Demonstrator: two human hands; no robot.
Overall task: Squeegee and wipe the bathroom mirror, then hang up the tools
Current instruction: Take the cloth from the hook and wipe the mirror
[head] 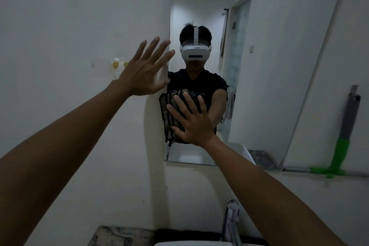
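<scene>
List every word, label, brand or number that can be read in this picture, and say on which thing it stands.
No text can be read.
Headset seen in the mirror: a small dark mark on its front band, too blurred to read.
Squeegee, cloth and tap: no lettering shows.
Wall sticker beside the left hand: yellow spots only, no words.
</scene>
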